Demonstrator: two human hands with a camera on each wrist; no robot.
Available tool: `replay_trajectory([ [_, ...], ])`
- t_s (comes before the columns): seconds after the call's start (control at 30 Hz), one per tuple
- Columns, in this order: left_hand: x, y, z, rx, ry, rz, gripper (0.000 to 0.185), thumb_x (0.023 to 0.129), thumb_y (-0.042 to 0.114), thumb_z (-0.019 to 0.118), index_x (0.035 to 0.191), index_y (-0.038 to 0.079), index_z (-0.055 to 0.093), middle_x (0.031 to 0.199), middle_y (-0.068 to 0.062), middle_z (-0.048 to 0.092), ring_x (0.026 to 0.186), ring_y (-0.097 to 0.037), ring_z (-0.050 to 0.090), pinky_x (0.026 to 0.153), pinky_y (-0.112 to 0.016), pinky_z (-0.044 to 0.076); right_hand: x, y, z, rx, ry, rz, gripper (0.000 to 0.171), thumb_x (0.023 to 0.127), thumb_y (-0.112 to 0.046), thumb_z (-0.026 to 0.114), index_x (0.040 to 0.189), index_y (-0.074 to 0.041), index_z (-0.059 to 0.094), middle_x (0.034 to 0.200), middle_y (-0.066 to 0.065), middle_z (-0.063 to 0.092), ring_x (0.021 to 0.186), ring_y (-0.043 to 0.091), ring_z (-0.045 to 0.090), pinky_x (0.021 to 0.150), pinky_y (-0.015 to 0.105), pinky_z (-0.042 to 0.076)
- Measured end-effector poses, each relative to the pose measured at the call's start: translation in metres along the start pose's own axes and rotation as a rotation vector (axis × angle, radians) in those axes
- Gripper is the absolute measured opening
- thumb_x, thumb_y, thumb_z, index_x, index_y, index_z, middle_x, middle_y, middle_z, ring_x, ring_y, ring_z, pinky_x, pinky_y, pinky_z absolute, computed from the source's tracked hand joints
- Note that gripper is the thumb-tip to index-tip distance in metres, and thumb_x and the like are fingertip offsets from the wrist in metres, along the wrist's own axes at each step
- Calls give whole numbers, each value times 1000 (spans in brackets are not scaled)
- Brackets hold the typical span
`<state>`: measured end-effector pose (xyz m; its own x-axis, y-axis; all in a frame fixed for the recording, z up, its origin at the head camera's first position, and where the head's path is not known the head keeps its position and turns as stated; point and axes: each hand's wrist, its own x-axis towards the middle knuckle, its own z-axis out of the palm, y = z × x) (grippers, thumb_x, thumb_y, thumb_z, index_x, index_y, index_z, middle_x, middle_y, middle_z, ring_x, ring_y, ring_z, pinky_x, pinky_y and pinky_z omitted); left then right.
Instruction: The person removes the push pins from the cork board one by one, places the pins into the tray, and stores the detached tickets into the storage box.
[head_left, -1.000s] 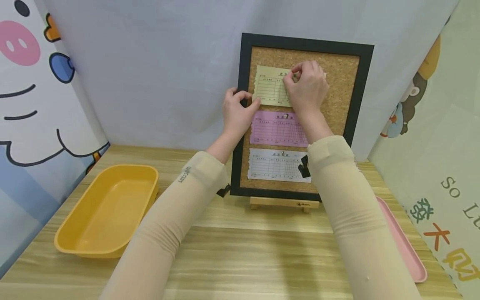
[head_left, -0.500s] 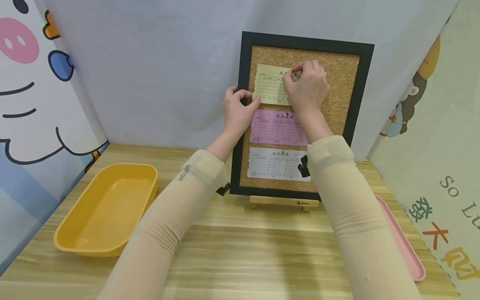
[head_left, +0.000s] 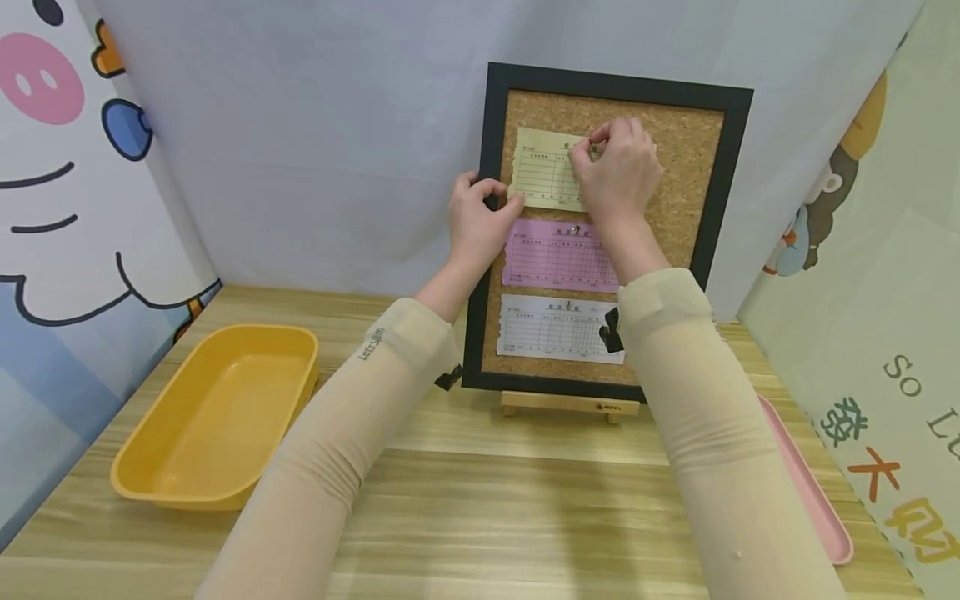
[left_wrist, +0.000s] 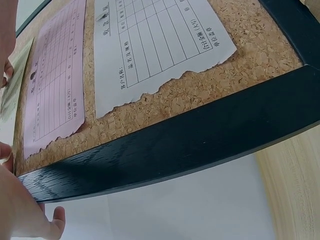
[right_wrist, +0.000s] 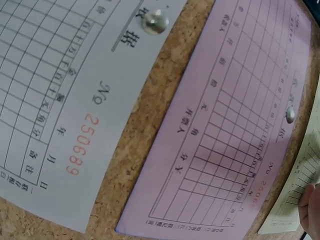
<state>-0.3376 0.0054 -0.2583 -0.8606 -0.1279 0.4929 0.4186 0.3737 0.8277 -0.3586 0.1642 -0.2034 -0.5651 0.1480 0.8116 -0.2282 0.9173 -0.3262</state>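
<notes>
A black-framed corkboard (head_left: 690, 167) bears a yellow receipt (head_left: 540, 175) at the top, a pink receipt (head_left: 551, 262) below it and a white receipt (head_left: 540, 333) lowest. My left hand (head_left: 476, 221) holds the yellow receipt's lower left corner with thumb and index finger; other fingers reach behind the frame, as the left wrist view shows. My right hand (head_left: 622, 171) pinches at the yellow receipt's top middle; I cannot tell what is between its fingertips. One silver pin (right_wrist: 156, 21) sits on the white receipt, another pin (right_wrist: 290, 115) on the pink.
The board stands on a small wooden easel (head_left: 555, 402) on a wood-grain table (head_left: 465, 517). A deep yellow tray (head_left: 225, 417) is at the left; a pink tray (head_left: 810, 487) lies at the right, partly behind the right sleeve. A pale cloth (head_left: 315, 167) hangs behind the board.
</notes>
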Motion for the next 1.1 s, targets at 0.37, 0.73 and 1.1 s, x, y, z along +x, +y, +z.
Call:
replay_trajectory([
  [0.37, 1, -1, -1, -11, 0, -6, 23, 86, 24, 68, 92, 2, 67, 142, -16, 39, 133, -30, 36, 109, -37, 32, -2, 0, -3, 1, -15, -9, 26, 90, -30, 54, 93, -6, 64, 92, 10, 60, 80, 24, 55, 63, 38, 42],
  [0.73, 0, 2, 0, 2, 5, -28, 23, 86, 24, 68, 93, 2, 68, 142, -15, 39, 133, -30, 37, 109, -35, 32, -2, 2, -4, 7, -30, -10, 25, 90, -28, 54, 92, -6, 66, 92, 10, 62, 81, 24, 57, 65, 38, 44],
  [1.1, -1, 5, 1, -34, 12, -26, 21, 86, 21, 67, 91, 1, 68, 142, -16, 39, 134, -30, 36, 108, -35, 32, -2, 6, -9, 34, -8, -28, 24, 91, -26, 53, 93, -6, 66, 87, 11, 58, 74, 22, 52, 59, 29, 32],
])
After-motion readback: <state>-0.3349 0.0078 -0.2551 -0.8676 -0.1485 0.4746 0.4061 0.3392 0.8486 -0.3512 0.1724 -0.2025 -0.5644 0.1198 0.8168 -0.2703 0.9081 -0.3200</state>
